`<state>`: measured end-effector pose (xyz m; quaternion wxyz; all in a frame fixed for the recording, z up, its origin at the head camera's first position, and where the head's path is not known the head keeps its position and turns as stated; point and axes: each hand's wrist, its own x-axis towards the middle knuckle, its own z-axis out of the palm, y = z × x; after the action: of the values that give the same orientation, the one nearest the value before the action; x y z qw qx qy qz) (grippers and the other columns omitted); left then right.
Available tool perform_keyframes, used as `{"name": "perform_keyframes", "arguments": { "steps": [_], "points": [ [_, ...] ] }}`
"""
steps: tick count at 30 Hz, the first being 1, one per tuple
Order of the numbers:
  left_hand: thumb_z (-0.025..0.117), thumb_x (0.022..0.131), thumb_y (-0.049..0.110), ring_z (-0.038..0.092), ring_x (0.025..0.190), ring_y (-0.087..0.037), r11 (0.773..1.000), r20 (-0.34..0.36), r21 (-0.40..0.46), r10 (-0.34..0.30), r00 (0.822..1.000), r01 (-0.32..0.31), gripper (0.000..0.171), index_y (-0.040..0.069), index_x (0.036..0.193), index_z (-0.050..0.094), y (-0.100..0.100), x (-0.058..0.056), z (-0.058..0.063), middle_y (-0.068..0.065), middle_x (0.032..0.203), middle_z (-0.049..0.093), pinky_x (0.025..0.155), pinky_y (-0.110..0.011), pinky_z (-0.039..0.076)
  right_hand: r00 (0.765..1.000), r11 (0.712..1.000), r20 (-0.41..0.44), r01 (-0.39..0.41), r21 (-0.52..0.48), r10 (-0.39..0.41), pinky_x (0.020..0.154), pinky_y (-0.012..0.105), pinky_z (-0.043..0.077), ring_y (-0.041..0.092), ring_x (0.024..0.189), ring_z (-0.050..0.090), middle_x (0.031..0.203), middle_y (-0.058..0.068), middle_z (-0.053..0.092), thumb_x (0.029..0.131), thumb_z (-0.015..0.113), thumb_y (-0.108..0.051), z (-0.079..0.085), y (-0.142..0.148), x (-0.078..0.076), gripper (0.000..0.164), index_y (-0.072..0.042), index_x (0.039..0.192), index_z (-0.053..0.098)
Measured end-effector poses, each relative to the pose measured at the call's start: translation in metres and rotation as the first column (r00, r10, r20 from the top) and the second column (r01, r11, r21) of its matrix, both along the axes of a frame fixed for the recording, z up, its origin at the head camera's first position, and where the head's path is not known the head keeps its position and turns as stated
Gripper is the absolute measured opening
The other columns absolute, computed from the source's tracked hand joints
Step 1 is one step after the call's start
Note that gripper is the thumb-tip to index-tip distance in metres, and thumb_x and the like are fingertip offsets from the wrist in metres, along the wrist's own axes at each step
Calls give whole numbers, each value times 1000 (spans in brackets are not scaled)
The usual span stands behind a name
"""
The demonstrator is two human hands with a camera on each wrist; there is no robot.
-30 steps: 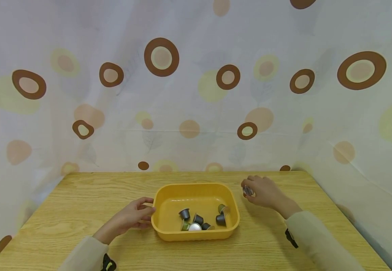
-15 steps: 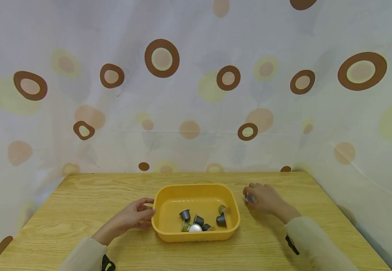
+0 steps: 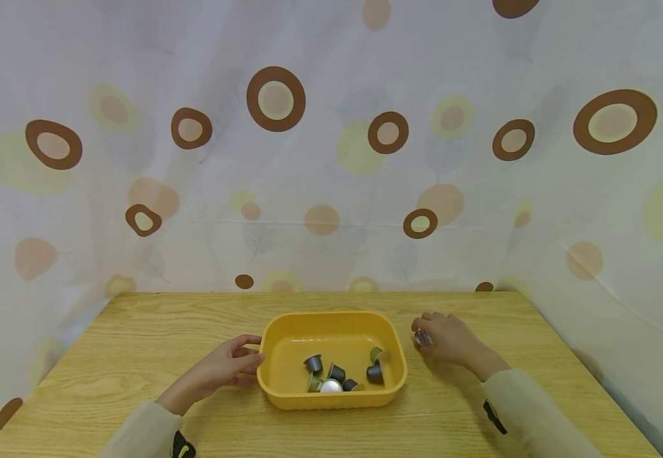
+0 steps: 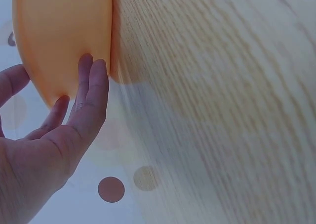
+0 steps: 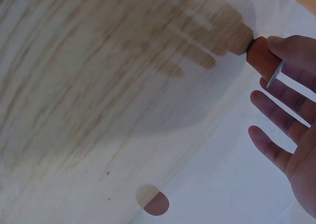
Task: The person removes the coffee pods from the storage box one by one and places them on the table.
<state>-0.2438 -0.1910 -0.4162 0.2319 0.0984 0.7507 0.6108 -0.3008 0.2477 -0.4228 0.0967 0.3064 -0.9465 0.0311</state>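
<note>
Fingertips of my left hand (image 3: 217,372) rest against the outer left end of a yellow plastic bin (image 3: 331,401). In the left wrist view, the fingers lie lightly bent and spread on its smooth wall, thumb near the other edge. To the right of the bin, my right hand (image 3: 452,342) pinches an orange-brown coffee capsule (image 5: 264,58) between thumb and index finger, the other fingers spread. That capsule's small end meets or nearly meets the tabletop; its silvery lid shows in the head view. Inside the bin lie several dark capsules (image 3: 313,364), green ones and a silver-lidded capsule (image 3: 331,386).
Everything stands on a light wooden table (image 3: 165,331). A pale cloth (image 3: 331,159) with brown, peach and yellow circles hangs behind it and along both sides. Both arms reach in from the front, each with a dark strap at the wrist.
My right hand has come down and slightly nearer with the coffee capsule, toward the tabletop, then stays about still. The left hand and the bin keep their places.
</note>
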Motion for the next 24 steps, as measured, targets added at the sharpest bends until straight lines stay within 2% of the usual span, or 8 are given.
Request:
{"name": "perform_keyframes", "arguments": {
  "steps": [8,18,24],
  "points": [
    [56,92,29,63,94,-21,1000,0,-8,5,1000,-5,62,-3,138,28,1,1,1,-26,125,49,82,-42,53,999,1000,24,27,-13,-27,74,53,47,23,87,58,93,0,61,73,75,-19,3,-1,3,28,-13,97,62],
    [56,92,29,63,93,-20,1000,6,-5,8,1000,-8,62,-2,138,28,1,-1,-1,-26,125,49,81,-41,53,999,1000,17,28,-4,-28,67,45,47,23,85,58,96,2,61,75,73,-23,8,-1,4,29,-12,101,62],
    [55,92,27,62,93,-20,1000,0,-6,13,1000,-13,62,-4,138,27,2,1,1,-27,125,47,81,-41,53,1000,1000,10,20,-20,-19,71,50,47,25,87,58,100,5,62,80,69,-26,17,-3,3,28,-12,104,62]
  ]
}}
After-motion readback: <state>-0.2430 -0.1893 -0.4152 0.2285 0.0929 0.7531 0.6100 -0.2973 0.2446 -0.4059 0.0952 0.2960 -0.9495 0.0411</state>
